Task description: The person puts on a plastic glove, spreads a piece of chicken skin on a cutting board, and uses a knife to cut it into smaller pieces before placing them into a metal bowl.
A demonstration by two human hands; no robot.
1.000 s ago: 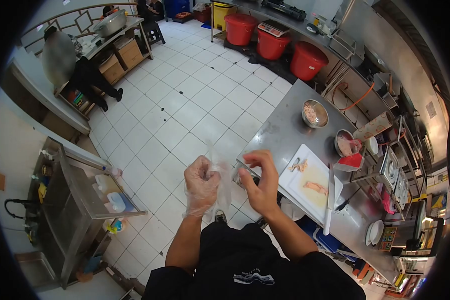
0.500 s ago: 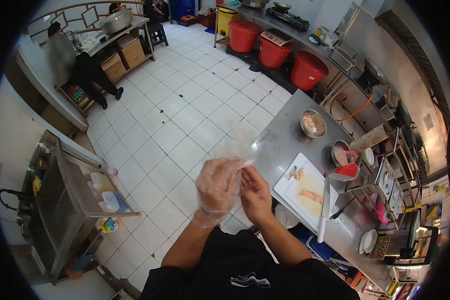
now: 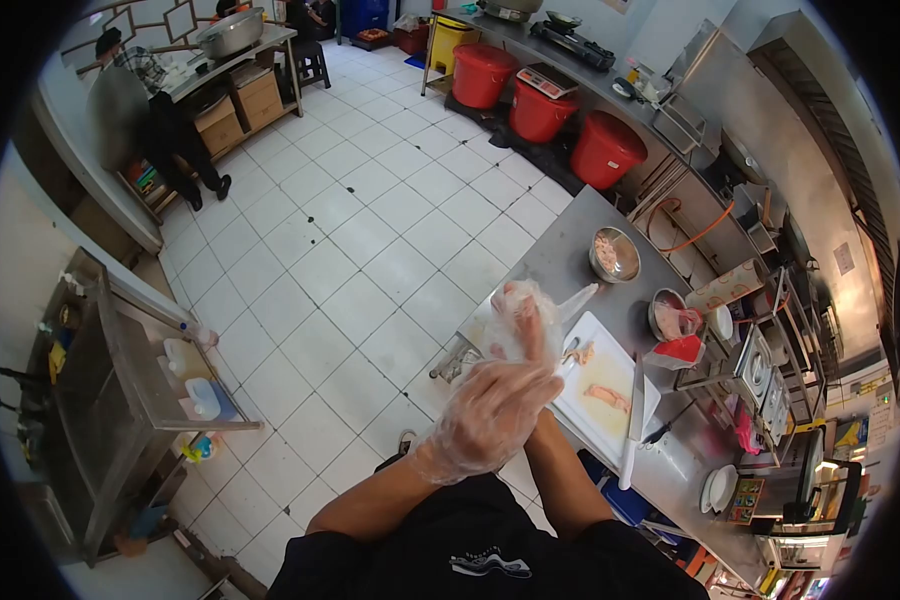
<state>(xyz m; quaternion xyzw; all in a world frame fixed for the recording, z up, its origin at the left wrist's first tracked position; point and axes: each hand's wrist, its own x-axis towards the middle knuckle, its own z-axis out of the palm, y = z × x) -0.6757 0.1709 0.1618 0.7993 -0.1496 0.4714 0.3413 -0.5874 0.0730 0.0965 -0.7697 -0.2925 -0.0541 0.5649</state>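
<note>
My left hand (image 3: 488,412) wears a thin clear plastic glove and lies over the back of my right hand (image 3: 526,322), gripping the cuff of a second clear glove (image 3: 570,298). My right hand points its fingers upward and apart inside that loose glove; its palm is hidden behind my left hand. Both hands hover over the near corner of a steel table (image 3: 560,252), just left of a white cutting board (image 3: 618,368) carrying a strip of raw meat (image 3: 606,396) and small scraps (image 3: 581,353).
A long knife (image 3: 632,425) lies along the board's right side. Two steel bowls of meat (image 3: 614,254) (image 3: 669,315) stand further back. Three red buckets (image 3: 603,148) line the far counter. Another person (image 3: 120,105) stands at a worktable far left. White tiled floor lies between.
My hands have moved right, over the table corner. My gloved left hand has crossed on top of my right hand, and the second glove now covers the right fingers.
</note>
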